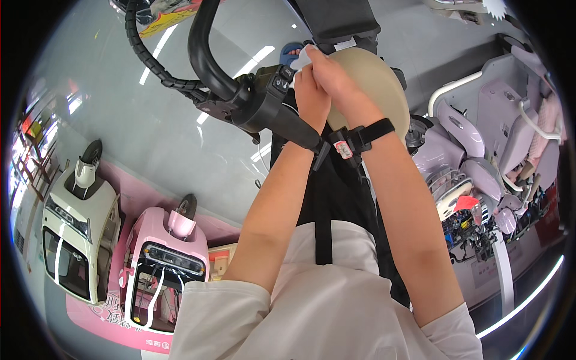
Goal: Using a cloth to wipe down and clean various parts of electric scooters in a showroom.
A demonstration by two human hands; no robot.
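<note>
My left hand (312,96) and my right hand (332,74) meet above the front of a beige saddle seat (375,76). Both are closed around a white cloth or tissue (302,61), partly hidden by the fingers. Just to the left, a black handlebar grip (294,121) with a brake lever crosses over my left wrist. A switch block (280,80) with buttons sits at the grip's inner end. My right wrist carries a black strap with a small device (348,141) bearing a red-and-white sticker.
Beyond the seat stands a black box (339,20). A blue slipper (290,53) with toes showing is near it. Lilac scooters (459,130) crowd the right side. A white vehicle (81,234) and a pink three-wheeler (166,261) stand lower left.
</note>
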